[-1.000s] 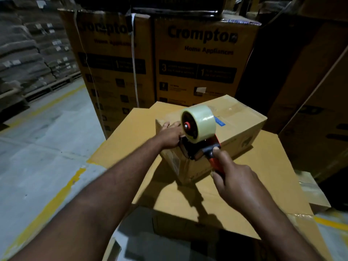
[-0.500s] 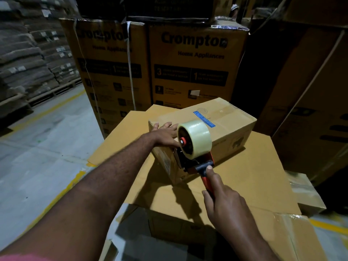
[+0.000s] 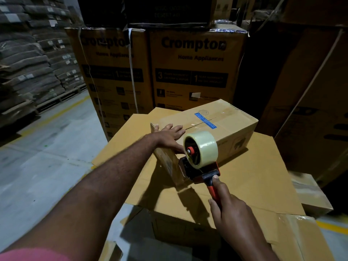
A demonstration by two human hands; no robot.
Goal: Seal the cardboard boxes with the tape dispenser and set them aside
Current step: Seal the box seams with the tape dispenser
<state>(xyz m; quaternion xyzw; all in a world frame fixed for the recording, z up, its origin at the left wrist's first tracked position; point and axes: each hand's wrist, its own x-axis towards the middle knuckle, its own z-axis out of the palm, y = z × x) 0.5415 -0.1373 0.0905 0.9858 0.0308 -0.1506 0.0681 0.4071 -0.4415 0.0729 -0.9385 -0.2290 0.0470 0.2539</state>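
Observation:
A small brown cardboard box with a blue label on top lies on a flat cardboard sheet. My left hand rests flat, fingers spread, on the box's near top corner. My right hand grips the red handle of a tape dispenser carrying a clear tape roll. The dispenser's head is pressed against the box's near end face, low down near the sheet.
Tall printed "Crompton" cartons stand right behind the box. Dark large cartons rise at the right. Another taped box sits low at the right. Stacked sacks on pallets line the left, across a concrete floor with yellow lines.
The tape dispenser has come down from the box's top edge along its near end face. My left hand has opened flatter on the box top.

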